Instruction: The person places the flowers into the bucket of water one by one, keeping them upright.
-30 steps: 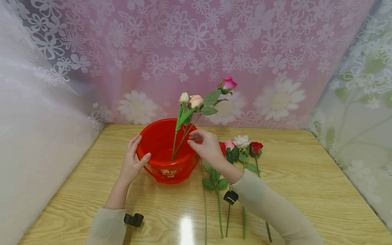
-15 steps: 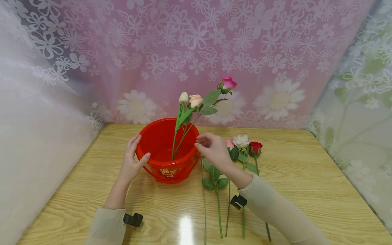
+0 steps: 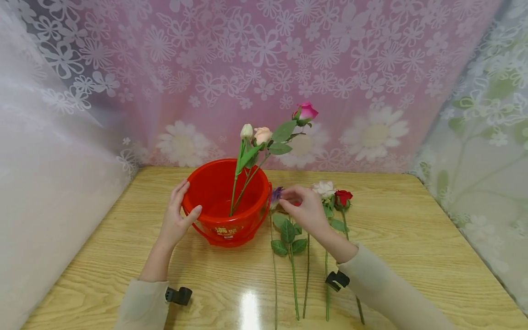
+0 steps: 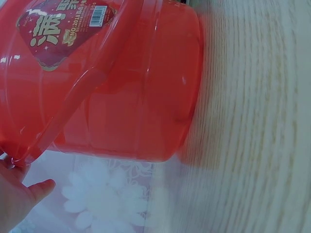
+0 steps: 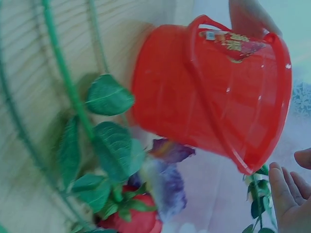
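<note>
Fingers of the left hand lay spread wide against the red bucket, while we saw the right hand holding nothing, thumb and fingertips narrowly parted.
We found the bucket standing on the wooden table, with a white bud, peach rose and magenta rose leaning up from it. Beside it lay a purple flower, near the right hand; whether they touched we could not tell. That hand hid some flower heads; beyond it lay a white rose and red rose. We read "NO" and "2018" among gold Chinese characters on the label, beside a barcode; the handle slanted just below.
</note>
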Motion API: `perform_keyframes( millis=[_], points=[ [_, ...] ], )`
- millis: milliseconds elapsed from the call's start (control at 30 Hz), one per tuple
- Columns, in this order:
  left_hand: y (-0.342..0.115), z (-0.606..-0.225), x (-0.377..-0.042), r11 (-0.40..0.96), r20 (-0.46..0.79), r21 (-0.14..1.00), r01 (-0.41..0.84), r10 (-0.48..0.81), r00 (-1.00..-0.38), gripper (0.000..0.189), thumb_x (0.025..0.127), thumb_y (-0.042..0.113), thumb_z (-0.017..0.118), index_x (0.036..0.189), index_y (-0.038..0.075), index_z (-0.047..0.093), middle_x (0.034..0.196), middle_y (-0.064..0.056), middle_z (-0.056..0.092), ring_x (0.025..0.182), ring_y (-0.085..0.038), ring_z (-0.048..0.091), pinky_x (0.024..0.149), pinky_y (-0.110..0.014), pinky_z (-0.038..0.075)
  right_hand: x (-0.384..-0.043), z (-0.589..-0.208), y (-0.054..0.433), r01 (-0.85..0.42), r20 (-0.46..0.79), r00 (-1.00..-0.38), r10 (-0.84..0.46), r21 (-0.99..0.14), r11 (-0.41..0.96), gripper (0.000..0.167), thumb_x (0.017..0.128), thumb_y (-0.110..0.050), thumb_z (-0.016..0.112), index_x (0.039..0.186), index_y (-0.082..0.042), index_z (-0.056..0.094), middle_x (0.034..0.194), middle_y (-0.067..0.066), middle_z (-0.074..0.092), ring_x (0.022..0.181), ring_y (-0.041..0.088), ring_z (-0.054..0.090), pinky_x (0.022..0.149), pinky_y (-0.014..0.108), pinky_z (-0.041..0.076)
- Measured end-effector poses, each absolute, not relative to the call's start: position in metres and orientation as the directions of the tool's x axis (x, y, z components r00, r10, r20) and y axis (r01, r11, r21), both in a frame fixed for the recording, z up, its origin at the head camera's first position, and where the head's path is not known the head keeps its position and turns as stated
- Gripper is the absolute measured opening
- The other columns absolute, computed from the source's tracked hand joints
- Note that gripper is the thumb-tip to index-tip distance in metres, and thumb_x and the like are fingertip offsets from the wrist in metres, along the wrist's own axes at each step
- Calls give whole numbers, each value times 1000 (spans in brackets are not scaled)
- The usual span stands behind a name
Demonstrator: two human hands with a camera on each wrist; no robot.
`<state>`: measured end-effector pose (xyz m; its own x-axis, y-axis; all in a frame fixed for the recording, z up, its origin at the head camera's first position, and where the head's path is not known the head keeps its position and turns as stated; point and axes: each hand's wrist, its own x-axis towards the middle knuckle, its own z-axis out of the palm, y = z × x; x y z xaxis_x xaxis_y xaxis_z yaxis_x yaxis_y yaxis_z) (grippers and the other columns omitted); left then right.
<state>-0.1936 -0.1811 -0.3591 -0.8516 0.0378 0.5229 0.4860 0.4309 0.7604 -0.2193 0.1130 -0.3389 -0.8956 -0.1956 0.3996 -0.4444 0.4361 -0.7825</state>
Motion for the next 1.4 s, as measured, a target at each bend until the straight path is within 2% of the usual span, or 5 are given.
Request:
perform_keyframes(
  millis=[500,800,1400],
  points=[
    [-182,-360,-194,422,518,766,485,41,-854,59,79,1,55,130,-15,30,136,-27,22,117,-42,31,85,-55,37,-212,-363,153,-313,296,-948,-116,-805,504,17,79,-8,65,94,0,63,87,10,64,79,21,60,67,30,50],
    [-181,-360,-194,421,518,767,484,40,-854,59,78,-1,55,130,-15,30,136,-27,23,118,-41,30,85,-56,37,-207,-373,174,-287,262,-958,-119,-830,478,19,81,-4,62,97,6,60,90,15,62,83,25,59,68,24,49],
    [-180,-360,-194,431,520,764,480,29,-854,59,78,-1,55,129,-14,30,136,-26,23,119,-40,30,86,-55,36,-193,-389,219,-188,199,-979,-47,-783,594,22,82,-6,61,100,6,60,91,16,62,84,26,59,68,24,49]
  ],
)
